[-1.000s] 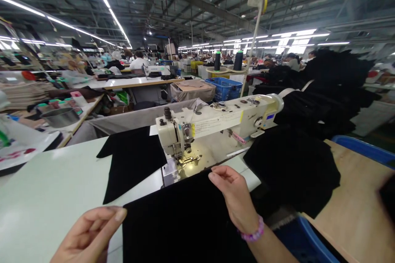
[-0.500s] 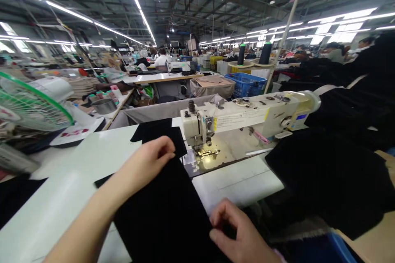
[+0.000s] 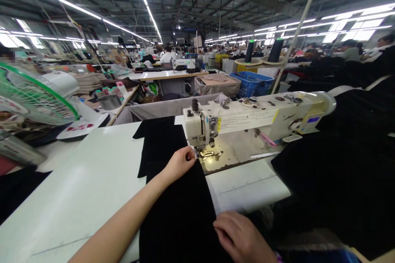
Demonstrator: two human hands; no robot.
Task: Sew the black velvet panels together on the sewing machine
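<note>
A long piece of black fabric (image 3: 180,209) lies over the white table in front of me, its right edge beside the sewing machine (image 3: 240,119). My left hand (image 3: 180,162) pinches the upper right edge of this fabric, close to the machine's needle and presser foot (image 3: 202,148). Lower down, my right hand (image 3: 239,234) has its fingers closed on the same edge near the front of the table. More black fabric (image 3: 163,135) is spread out beyond my left hand, left of the machine head.
A fan with a green rim (image 3: 33,94) stands at the left, near a metal pot (image 3: 109,102). Dark fabric (image 3: 333,176) is heaped at the right. Behind the machine are thread cones (image 3: 275,51) and a blue basket (image 3: 251,83). People work farther back.
My left hand has moved right and forward to beside the needle area, drawing the fabric's edge with it. My right hand's fingers have closed at the fabric edge. The view has shifted slightly.
</note>
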